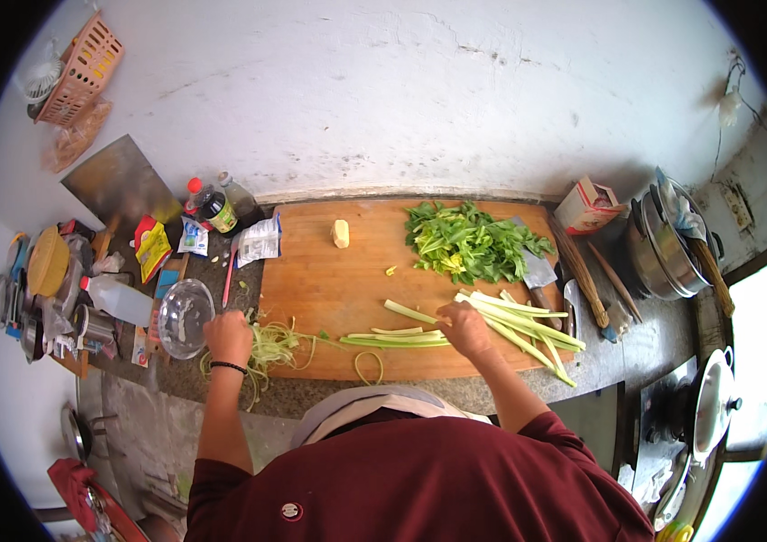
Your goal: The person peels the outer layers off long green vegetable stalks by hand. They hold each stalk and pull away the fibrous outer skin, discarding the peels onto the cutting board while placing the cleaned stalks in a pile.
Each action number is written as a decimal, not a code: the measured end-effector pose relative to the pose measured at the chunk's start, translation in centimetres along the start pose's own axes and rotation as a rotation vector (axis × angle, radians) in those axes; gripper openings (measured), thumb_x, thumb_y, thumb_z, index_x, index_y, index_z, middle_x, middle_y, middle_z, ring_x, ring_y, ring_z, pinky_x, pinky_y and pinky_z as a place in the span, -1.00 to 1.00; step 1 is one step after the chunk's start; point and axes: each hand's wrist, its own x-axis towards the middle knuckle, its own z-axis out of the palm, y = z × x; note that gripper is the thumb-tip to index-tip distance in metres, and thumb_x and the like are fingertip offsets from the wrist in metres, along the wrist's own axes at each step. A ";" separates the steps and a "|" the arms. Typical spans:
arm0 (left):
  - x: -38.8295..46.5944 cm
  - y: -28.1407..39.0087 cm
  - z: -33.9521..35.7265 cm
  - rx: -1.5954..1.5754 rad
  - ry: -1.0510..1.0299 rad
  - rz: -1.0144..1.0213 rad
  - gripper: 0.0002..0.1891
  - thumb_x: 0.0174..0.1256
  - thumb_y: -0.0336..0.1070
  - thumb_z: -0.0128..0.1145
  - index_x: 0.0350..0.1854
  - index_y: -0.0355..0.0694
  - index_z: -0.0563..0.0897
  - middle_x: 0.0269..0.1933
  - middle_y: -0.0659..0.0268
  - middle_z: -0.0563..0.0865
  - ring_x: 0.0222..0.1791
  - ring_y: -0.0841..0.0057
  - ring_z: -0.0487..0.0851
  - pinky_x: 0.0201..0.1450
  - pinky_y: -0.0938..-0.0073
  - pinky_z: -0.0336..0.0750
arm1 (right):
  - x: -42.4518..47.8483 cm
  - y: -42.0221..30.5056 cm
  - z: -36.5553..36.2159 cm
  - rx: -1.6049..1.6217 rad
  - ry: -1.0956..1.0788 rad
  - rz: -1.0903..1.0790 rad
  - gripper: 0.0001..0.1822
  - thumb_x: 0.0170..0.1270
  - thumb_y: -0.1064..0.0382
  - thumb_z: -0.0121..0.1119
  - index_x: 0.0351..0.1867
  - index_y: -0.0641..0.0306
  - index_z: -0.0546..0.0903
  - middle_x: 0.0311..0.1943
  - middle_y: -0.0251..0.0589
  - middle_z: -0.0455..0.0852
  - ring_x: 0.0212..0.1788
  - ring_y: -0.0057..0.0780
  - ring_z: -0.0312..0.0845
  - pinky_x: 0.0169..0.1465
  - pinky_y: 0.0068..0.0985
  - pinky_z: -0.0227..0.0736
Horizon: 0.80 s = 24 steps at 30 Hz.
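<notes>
My left hand [228, 339], with a dark bead bracelet at the wrist, is at the left edge of the wooden cutting board [329, 284], beside a tangle of stringy celery peelings [275, 349]. Whether its curled fingers hold anything is hidden. My right hand [466, 328] is at the near ends of a pile of pale celery stalks [519, 322], its fingers at one stalk; its grip is unclear. A few stalks [397, 339] lie between the hands. Behind them are cut celery leaves [471, 244], partly over a cleaver [538, 267], and a peeled pale piece, perhaps ginger [340, 234].
A clear bowl [186, 318], a white jug [119, 299], sauce bottles [214, 206] and seasoning packets stand at the left. On the right are a knife [571, 301], a bundled-stick brush [579, 271], a carton [586, 206] and steel pots [668, 244]. A wall rises behind the board.
</notes>
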 end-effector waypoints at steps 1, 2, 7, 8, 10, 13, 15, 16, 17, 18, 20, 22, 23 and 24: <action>-0.5 0.6 -0.5 -0.042 0.066 -0.019 -0.85 0.15 -0.29 0.07 -0.32 -0.23 0.59 -0.39 0.15 0.65 -0.25 0.12 0.56 -0.10 0.11 0.36 | 0.1 -0.5 0.8 -0.066 -0.050 0.030 -0.85 0.02 0.28 0.26 -0.34 0.20 0.66 -0.35 -0.14 0.67 -0.25 -0.16 0.58 -0.15 -0.33 0.48; -0.9 1.3 -0.8 -0.084 0.133 -0.038 -0.85 0.14 -0.28 0.07 -0.34 -0.24 0.60 -0.38 0.15 0.65 -0.25 0.13 0.55 -0.10 0.10 0.36 | 0.3 -0.7 1.4 -0.131 -0.101 0.060 -0.82 0.02 0.24 0.28 -0.32 0.19 0.67 -0.35 -0.14 0.67 -0.23 -0.16 0.57 -0.15 -0.33 0.49; -1.9 1.3 -0.6 -0.022 0.310 0.111 -0.80 0.19 -0.25 0.05 -0.45 -0.28 0.61 -0.42 0.14 0.65 -0.27 0.15 0.57 -0.15 0.11 0.37 | 1.8 -0.1 2.4 -0.173 -0.249 0.049 -0.80 0.05 0.19 0.22 -0.28 0.11 0.66 -0.41 -0.18 0.65 -0.25 -0.16 0.56 -0.12 -0.29 0.47; -1.8 1.4 -0.7 -0.057 0.265 0.143 -0.83 0.20 -0.28 0.03 -0.36 -0.28 0.59 -0.40 0.11 0.64 -0.25 0.11 0.56 -0.18 0.12 0.40 | 1.9 -0.5 1.8 -0.122 -0.252 0.048 -0.81 0.06 0.19 0.20 -0.28 0.10 0.65 -0.42 -0.18 0.64 -0.25 -0.16 0.56 -0.13 -0.29 0.47; -2.2 2.7 -1.3 -0.212 0.258 0.176 -0.84 0.20 -0.29 0.03 -0.39 -0.28 0.59 -0.40 0.09 0.64 -0.28 0.09 0.57 -0.22 0.12 0.42 | 1.8 -0.1 2.5 -0.182 -0.183 -0.091 -0.82 0.07 0.21 0.16 -0.27 0.12 0.64 -0.39 -0.16 0.64 -0.26 -0.14 0.56 -0.15 -0.29 0.48; -3.3 5.7 -2.6 -0.436 0.188 0.217 -0.86 0.21 -0.30 0.03 -0.40 -0.26 0.56 -0.42 0.05 0.63 -0.33 0.06 0.59 -0.28 0.10 0.44 | 1.5 3.8 7.3 -0.334 -0.261 -0.160 -0.78 0.07 0.18 0.19 -0.22 0.10 0.60 -0.30 -0.17 0.62 -0.26 -0.16 0.59 -0.16 -0.29 0.49; -3.8 6.9 -2.8 -0.526 0.138 0.277 -0.86 0.21 -0.29 0.04 -0.39 -0.26 0.56 -0.42 0.05 0.63 -0.33 0.06 0.59 -0.29 0.11 0.45 | 2.2 4.0 8.0 -0.322 -0.336 -0.164 -0.76 0.08 0.17 0.20 -0.19 0.09 0.58 -0.25 -0.18 0.61 -0.26 -0.18 0.60 -0.17 -0.29 0.51; -4.1 7.6 -2.9 -0.552 0.101 0.301 -0.86 0.21 -0.30 0.04 -0.39 -0.26 0.55 -0.42 0.06 0.63 -0.33 0.07 0.59 -0.29 0.11 0.45 | 2.4 1.8 6.0 -0.250 -0.354 -0.156 -0.77 0.10 0.17 0.19 -0.19 0.09 0.58 -0.23 -0.18 0.61 -0.26 -0.18 0.60 -0.18 -0.29 0.51; -4.5 8.2 -3.2 -0.574 0.060 0.326 -0.86 0.21 -0.30 0.04 -0.39 -0.26 0.55 -0.41 0.06 0.63 -0.33 0.07 0.59 -0.29 0.12 0.45 | 2.5 0.6 4.8 -0.176 -0.372 -0.145 -0.77 0.11 0.18 0.18 -0.18 0.09 0.58 -0.22 -0.19 0.61 -0.26 -0.19 0.60 -0.19 -0.29 0.51; -4.7 8.8 -3.2 -0.596 0.017 0.354 -0.87 0.21 -0.30 0.05 -0.38 -0.26 0.55 -0.41 0.07 0.64 -0.33 0.07 0.59 -0.28 0.13 0.45 | 2.6 0.5 4.9 -0.182 -0.386 -0.138 -0.79 0.12 0.20 0.16 -0.19 0.11 0.58 -0.22 -0.18 0.61 -0.25 -0.18 0.60 -0.19 -0.28 0.51; -5.1 9.6 -3.1 -0.616 0.018 0.400 -0.86 0.21 -0.30 0.06 -0.39 -0.26 0.54 -0.41 0.07 0.64 -0.33 0.08 0.60 -0.28 0.14 0.46 | 2.7 0.6 4.9 -0.197 -0.415 -0.126 -0.82 0.14 0.24 0.13 -0.22 0.13 0.58 -0.22 -0.17 0.61 -0.25 -0.18 0.60 -0.20 -0.27 0.51; -5.5 10.0 -3.2 -0.627 0.012 0.423 -0.87 0.21 -0.31 0.06 -0.37 -0.27 0.55 -0.40 0.08 0.64 -0.36 0.09 0.60 -0.30 0.18 0.46 | 3.0 -0.3 4.1 -0.023 -0.281 -0.146 -0.85 0.17 0.25 0.13 -0.23 0.16 0.57 -0.25 -0.19 0.61 -0.29 -0.27 0.60 -0.22 -0.37 0.51; -5.6 10.1 -3.4 -0.677 -0.009 0.436 -0.87 0.21 -0.32 0.06 -0.34 -0.28 0.56 -0.41 0.08 0.65 -0.38 0.15 0.62 -0.32 0.23 0.47 | 3.0 -0.8 3.5 0.064 -0.215 -0.156 -0.86 0.19 0.26 0.13 -0.24 0.18 0.57 -0.26 -0.19 0.62 -0.30 -0.32 0.61 -0.23 -0.42 0.51; -5.8 10.2 -3.6 -0.727 -0.030 0.450 -0.87 0.22 -0.32 0.07 -0.32 -0.28 0.57 -0.41 0.08 0.65 -0.39 0.20 0.64 -0.34 0.29 0.48 | 3.3 -2.3 2.1 0.237 -0.300 -0.008 -0.88 0.19 0.28 0.15 -0.25 0.19 0.56 -0.27 -0.21 0.61 -0.30 -0.38 0.59 -0.22 -0.47 0.50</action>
